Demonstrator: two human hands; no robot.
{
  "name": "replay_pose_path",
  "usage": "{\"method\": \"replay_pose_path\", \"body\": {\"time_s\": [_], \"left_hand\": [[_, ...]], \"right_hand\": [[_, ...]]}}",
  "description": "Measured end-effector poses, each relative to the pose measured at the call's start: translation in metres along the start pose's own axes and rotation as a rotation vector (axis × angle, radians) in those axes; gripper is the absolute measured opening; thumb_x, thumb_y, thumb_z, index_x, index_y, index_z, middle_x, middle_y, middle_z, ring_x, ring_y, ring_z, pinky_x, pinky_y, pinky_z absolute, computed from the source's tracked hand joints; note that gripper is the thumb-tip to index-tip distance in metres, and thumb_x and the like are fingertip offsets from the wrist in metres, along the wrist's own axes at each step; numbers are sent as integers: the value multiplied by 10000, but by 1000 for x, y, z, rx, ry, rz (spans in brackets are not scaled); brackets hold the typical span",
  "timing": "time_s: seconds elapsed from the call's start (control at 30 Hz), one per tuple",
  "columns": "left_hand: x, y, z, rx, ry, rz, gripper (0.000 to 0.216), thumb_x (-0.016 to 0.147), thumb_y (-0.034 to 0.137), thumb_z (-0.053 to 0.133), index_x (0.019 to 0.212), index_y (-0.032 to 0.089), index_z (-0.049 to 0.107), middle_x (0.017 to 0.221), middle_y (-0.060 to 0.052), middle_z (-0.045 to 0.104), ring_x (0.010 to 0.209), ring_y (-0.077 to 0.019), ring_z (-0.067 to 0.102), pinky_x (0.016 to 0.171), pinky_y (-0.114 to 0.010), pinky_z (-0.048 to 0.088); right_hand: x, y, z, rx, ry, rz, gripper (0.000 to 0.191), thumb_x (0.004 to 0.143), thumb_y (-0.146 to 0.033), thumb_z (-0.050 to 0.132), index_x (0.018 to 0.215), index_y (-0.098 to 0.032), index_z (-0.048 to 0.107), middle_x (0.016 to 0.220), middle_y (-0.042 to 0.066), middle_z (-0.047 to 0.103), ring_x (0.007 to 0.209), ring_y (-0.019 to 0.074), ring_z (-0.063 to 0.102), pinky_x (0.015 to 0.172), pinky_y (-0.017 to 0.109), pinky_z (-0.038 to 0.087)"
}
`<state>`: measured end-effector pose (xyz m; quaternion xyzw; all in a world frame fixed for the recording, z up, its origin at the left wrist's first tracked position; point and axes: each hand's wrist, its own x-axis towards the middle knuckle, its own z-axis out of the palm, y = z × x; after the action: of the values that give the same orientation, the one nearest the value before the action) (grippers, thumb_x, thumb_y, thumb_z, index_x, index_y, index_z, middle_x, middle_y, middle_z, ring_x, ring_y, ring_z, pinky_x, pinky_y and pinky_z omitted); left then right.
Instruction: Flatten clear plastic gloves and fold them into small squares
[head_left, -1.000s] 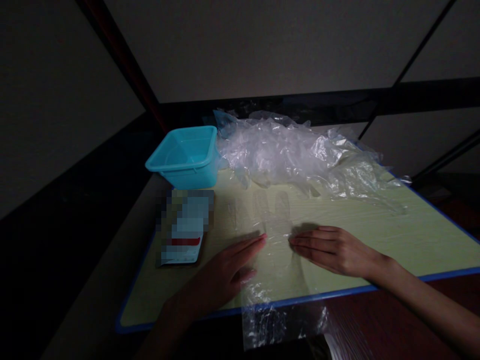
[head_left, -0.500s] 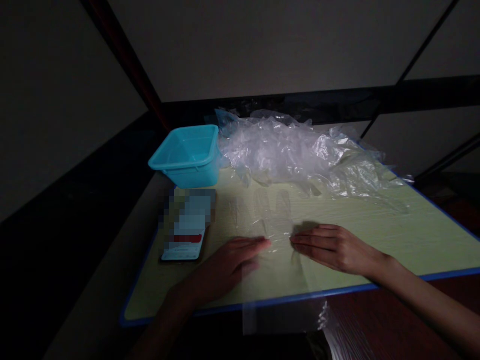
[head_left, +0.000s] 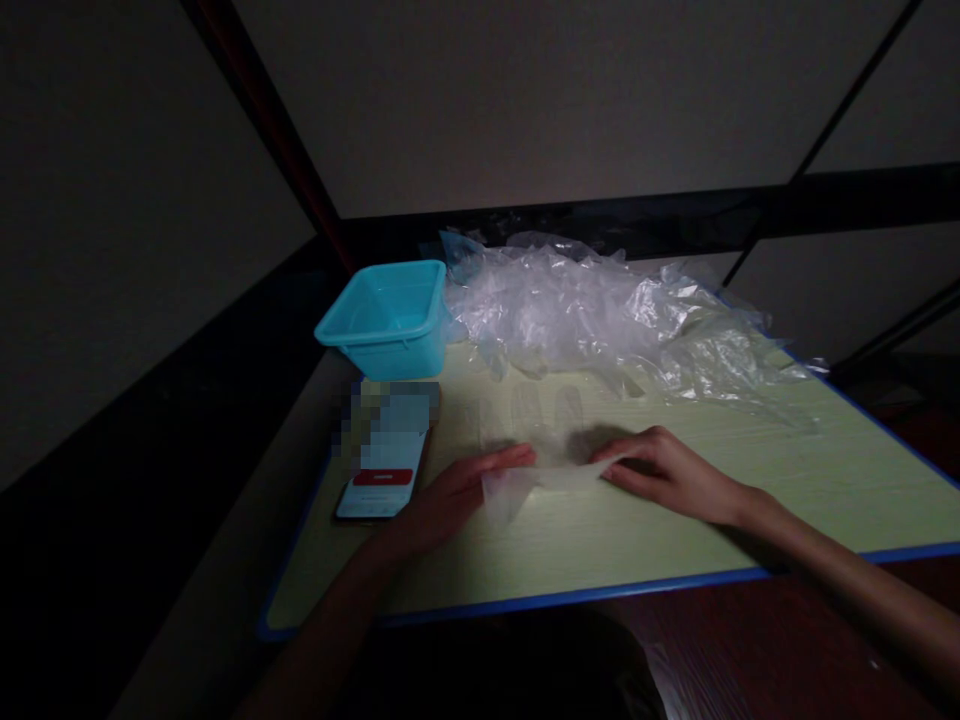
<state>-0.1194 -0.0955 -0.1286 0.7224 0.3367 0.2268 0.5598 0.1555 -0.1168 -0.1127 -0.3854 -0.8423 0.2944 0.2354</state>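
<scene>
A clear disposable plastic glove (head_left: 559, 445) lies in front of me on the table, its fingers pointing away. Its cuff end is folded up and forms a whitish band between my hands. My left hand (head_left: 469, 485) is at the glove's left edge, fingers stretched together over the film; a loose flap hangs beside it and partly hides the thumb. On the other side, my right hand (head_left: 667, 475) pinches the right end of the folded band between thumb and fingers.
A heap of crumpled clear plastic gloves (head_left: 570, 310) covers the table's back. A turquoise plastic basket (head_left: 390, 350) stands at the back left. A phone (head_left: 386, 475) with a lit screen lies near my left hand. The pale table (head_left: 675, 555) has a blue edge.
The cuff end, which hung over the table's front edge, is now lifted and folded up onto the table. My right hand has turned into a pinch; both hands sit slightly farther forward.
</scene>
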Motion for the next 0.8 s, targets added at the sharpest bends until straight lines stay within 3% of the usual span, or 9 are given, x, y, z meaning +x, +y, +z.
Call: {"method": "replay_pose_path", "body": {"time_s": [0.07, 0.2, 0.37, 0.5, 0.63, 0.8], "left_hand": [[4, -1, 1, -92, 41, -38, 400, 872, 453, 460, 1207, 251, 546, 1264, -41, 548, 1128, -258, 531, 985, -458, 356], [11, 8, 5, -263, 81, -146, 444, 799, 456, 549, 1140, 172, 582, 1242, -90, 563, 992, -262, 621, 967, -461, 370], [14, 11, 10, -363, 287, -181, 528, 745, 320, 605, 1225, 155, 461, 1168, -119, 610, 968, -264, 631, 930, -464, 404], [14, 10, 14, -317, 377, -138, 556, 736, 283, 604, 1244, 148, 421, 1192, -121, 590, 1033, -270, 592, 904, -443, 436], [13, 6, 14, -238, 506, -58, 670, 729, 245, 581, 1320, 166, 277, 1278, -152, 503, 1049, -242, 583, 882, -398, 459], [8, 8, 15, -123, 557, -79, 590, 751, 197, 515, 1285, 170, 266, 1299, -173, 435, 1006, -214, 603, 850, -366, 480]], "right_hand": [[4, 0, 2, 110, 17, 103, 306, 890, -344, 446, 733, -150, 623, 610, 0, 588, 542, 117, 536, 479, 223, 397], [9, 4, 7, 299, 49, 196, 283, 862, -369, 474, 765, -137, 602, 671, 18, 602, 602, 123, 549, 526, 241, 419], [14, 11, 15, 398, 160, 265, 157, 803, -298, 539, 868, -155, 550, 614, -10, 573, 525, 101, 527, 468, 223, 401], [16, 10, 17, 402, 229, 335, 286, 760, -249, 560, 1014, -146, 477, 576, -40, 539, 479, 95, 497, 438, 217, 377], [17, 7, 16, 438, 256, 364, 379, 742, -246, 566, 1073, -153, 405, 607, -39, 546, 514, 104, 513, 465, 227, 389], [16, 7, 13, 520, 254, 326, 408, 733, -256, 577, 1071, -176, 363, 729, 11, 599, 605, 120, 558, 528, 250, 432]]}}
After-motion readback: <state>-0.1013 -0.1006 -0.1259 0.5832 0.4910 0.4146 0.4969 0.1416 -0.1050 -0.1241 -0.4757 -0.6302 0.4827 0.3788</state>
